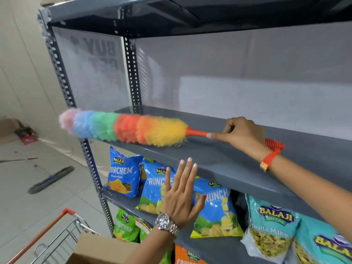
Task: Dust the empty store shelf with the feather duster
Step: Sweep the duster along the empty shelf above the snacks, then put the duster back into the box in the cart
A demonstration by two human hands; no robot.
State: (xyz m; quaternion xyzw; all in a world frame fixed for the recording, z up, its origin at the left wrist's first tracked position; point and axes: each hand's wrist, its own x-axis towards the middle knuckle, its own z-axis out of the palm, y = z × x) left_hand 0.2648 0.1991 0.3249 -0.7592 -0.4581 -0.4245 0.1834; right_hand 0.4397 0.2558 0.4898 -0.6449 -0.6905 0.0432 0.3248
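Note:
A rainbow feather duster (123,127) lies along the front of the empty grey shelf (238,161), its pink tip past the shelf's left post. My right hand (240,133) grips the duster's orange handle, forefinger stretched along it, with the coiled orange end behind my wrist. My left hand (181,193) hovers flat with fingers spread just below the shelf's front edge, holding nothing.
Blue, green and teal snack bags (123,176) fill the shelves below. A trolley with an orange handle (57,227) and a cardboard box (102,248) stand at lower left. A floor mop (49,180) lies on the tiles. Another shelf board (171,16) is overhead.

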